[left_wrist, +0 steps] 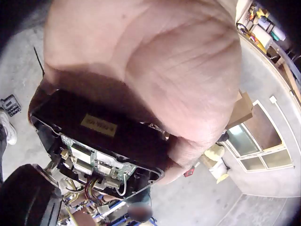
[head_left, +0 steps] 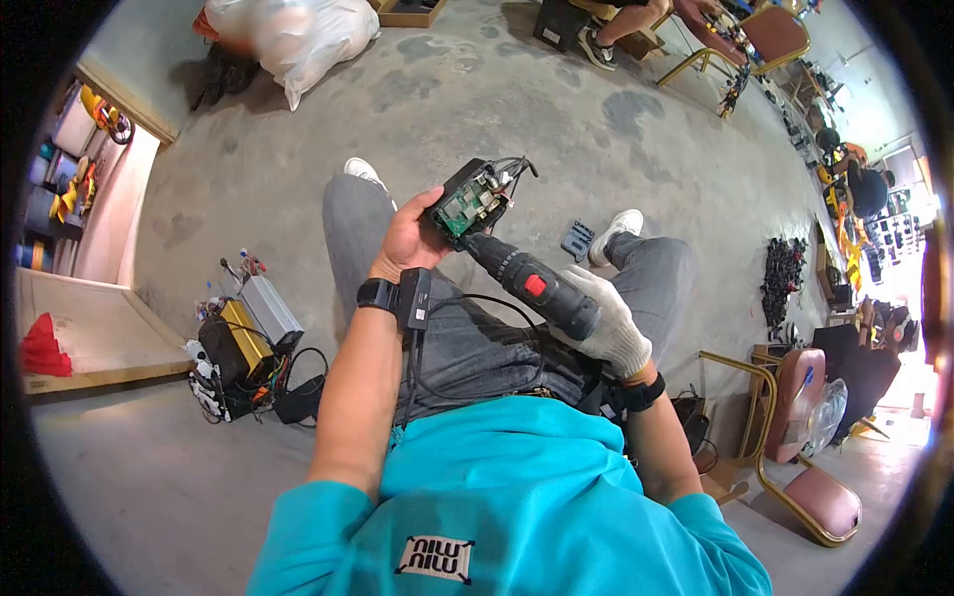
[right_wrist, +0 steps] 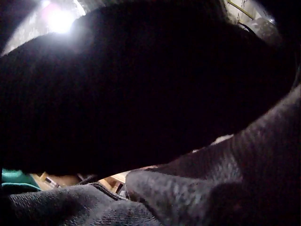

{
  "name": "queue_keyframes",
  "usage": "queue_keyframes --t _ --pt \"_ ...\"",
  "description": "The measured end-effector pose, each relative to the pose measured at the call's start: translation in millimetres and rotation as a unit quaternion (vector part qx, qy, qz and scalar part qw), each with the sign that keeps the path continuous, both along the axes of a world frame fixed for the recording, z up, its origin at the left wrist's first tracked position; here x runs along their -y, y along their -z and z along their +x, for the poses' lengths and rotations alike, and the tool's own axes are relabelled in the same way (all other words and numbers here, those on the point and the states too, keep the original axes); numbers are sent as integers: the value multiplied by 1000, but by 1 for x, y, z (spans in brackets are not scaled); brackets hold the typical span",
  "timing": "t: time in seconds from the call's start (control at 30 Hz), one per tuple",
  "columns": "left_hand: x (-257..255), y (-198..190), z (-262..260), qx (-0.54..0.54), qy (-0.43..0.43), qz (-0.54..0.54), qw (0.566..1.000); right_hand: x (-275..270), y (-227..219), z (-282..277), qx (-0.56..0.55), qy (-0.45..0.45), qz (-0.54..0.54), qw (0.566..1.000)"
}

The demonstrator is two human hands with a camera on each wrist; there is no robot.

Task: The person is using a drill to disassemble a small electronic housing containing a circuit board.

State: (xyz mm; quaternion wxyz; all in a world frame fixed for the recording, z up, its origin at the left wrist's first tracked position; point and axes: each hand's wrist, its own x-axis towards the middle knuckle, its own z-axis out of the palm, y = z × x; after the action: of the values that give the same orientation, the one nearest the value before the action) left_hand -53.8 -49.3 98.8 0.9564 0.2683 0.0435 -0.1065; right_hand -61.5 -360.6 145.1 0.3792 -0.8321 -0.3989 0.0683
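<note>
My bare left hand (head_left: pixel 405 238) grips an open black plastic housing (left_wrist: pixel 70 113) from behind, its open side turned toward the drill. Inside the housing sits a green circuit board (head_left: pixel 465 209) with pale connectors and bundled wires. A yellow label (left_wrist: pixel 99 125) shows on the black wall. My right hand (head_left: pixel 614 326), in a white knit glove, holds a black cordless drill (head_left: pixel 566 303) with a red patch on its body. The drill's front end reaches the housing's lower edge. In the right wrist view a dark shape covers most of the picture, hiding the drill.
A small grey-blue case (head_left: pixel 577 240) lies on the concrete floor by the right shoe. On the left stands a cluster of metal boxes and cables (head_left: pixel 248 333). Chairs (head_left: pixel 795 397) stand at the right, and white bags (head_left: pixel 308 50) lie at the far left.
</note>
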Motion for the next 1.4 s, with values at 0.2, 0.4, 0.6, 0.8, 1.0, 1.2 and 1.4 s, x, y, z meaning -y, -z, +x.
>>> queue_keyframes --t 0.2,0.4,0.6,0.8,1.0,1.2,1.4 --pt "1 5 3 12 -1 33 999 -15 -21 -3 -11 -3 -29 1000" --pt "4 4 1 -24 -6 76 997 -21 -23 -5 8 -8 -63 998" --pt "2 10 3 -48 -3 106 993 -24 -27 -5 25 -25 -124 992" --pt "2 13 5 -48 7 125 991 -24 -27 -6 36 -23 -146 988" --pt "2 19 5 -52 21 145 988 -23 -25 -7 45 -2 -133 990" --pt "3 17 6 -50 25 163 985 -24 -25 -6 40 -17 -153 987" --pt "3 17 4 -48 36 161 985 -23 -22 -7 42 -9 -151 988"
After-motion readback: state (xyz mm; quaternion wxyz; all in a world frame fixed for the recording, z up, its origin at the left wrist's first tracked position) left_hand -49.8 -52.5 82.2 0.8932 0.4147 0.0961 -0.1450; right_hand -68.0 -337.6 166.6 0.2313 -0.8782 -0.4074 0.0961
